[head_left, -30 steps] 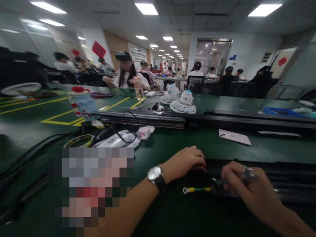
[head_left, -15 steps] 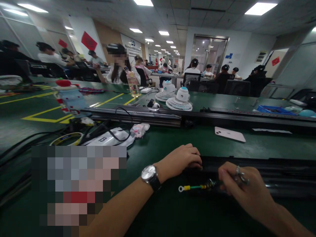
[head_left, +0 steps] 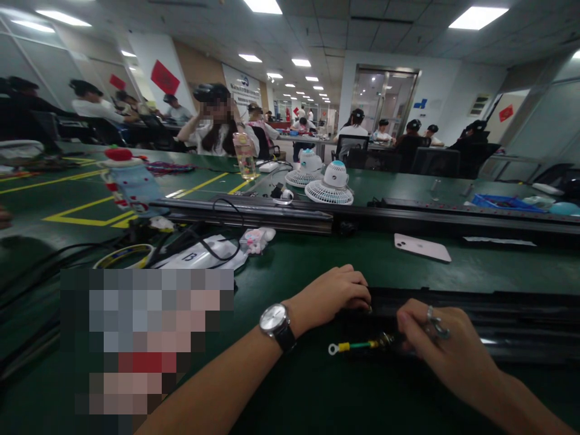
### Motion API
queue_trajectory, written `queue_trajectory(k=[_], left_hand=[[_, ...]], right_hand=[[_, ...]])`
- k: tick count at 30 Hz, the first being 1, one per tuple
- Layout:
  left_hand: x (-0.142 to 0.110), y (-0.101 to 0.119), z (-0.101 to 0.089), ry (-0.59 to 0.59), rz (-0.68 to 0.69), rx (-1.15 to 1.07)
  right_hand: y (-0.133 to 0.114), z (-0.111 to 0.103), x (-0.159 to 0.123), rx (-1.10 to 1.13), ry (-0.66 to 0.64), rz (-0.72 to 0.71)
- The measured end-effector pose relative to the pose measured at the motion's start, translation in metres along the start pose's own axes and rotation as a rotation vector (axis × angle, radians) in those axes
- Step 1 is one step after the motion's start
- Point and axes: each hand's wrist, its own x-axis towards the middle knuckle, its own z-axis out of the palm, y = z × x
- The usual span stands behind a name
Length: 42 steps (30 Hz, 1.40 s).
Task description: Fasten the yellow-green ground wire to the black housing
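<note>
A long black rail-like part (head_left: 493, 305) lies on the green table in front of me. My left hand (head_left: 347, 291), with a watch on its wrist, is closed over the rail's left end, its fingers curled and the tips hidden. Closed and wearing a ring, my right hand (head_left: 437, 335) is over the rail's near side, and what its fingers pinch is hidden behind them. A short green-and-yellow wire with a ring terminal (head_left: 357, 347) sticks out to the left of those fingers. Where the wire meets the rail, a small shiny metal fitting (head_left: 385, 340) shows.
Beyond my hands lies a pink phone (head_left: 422, 248). More long metal rails (head_left: 272, 211) cross the table behind it. Cables and a white bag (head_left: 203, 252) are at the left. Two white fans (head_left: 329, 184), a bottle (head_left: 245, 158) and seated people are farther back.
My right hand has shifted very slightly left; my left hand stays put. Across the table, a person has raised their hands to their head. Part of another hand appears at the left edge.
</note>
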Motion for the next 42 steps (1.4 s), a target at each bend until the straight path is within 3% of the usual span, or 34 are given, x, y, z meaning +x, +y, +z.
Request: queue_trajectory(k=[28,42], left_hand=[[-0.003,-0.002,0.004,0.060,0.032,0.011],[-0.006,-0.007,0.011,0.040,0.044,0.078]], right_hand=[[0.002,-0.005,0.002,0.006,-0.070,0.033],[0.006,0.002,-0.004,-0.040,-0.091,0.036]])
